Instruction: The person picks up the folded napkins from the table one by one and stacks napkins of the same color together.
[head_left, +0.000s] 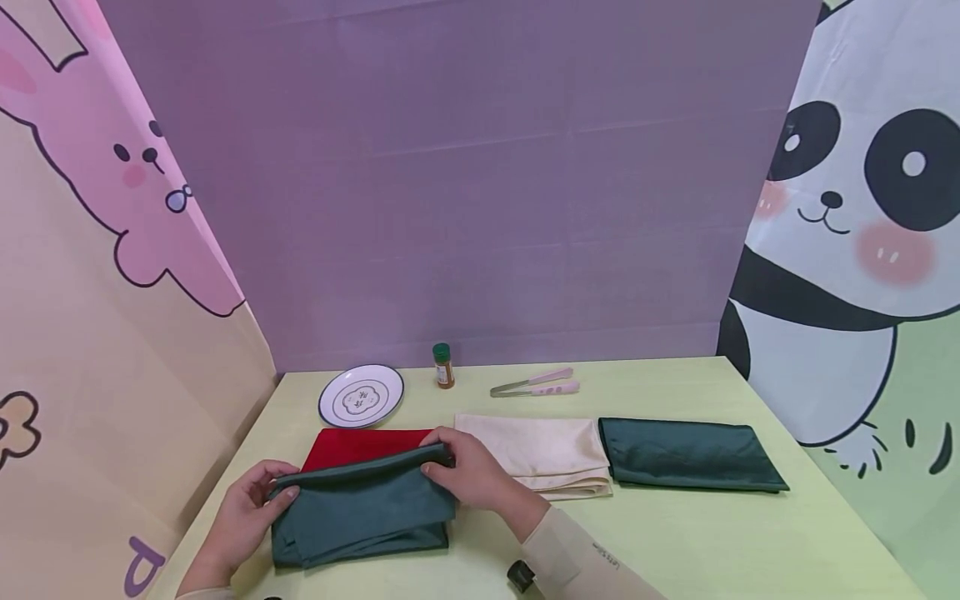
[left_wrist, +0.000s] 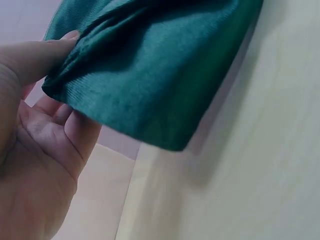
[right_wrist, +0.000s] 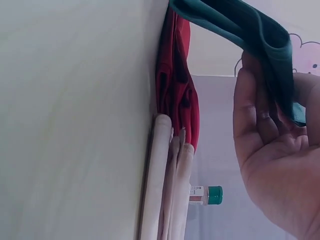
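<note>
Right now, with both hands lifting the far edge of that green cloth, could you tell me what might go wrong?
1. The left hand and right hand pinch only the top edge of the green cloth, so lower layers may slip and unfold.
2. The red cloth lies directly behind, partly under it, and may get dragged or rumpled.

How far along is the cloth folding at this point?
Already folded flat, by the look of them: a cream cloth, a second green cloth at the right, and a red cloth. In hand: the left hand and right hand each pinch a far corner of the near green cloth, mid-fold. Left: laying it flat.
</note>
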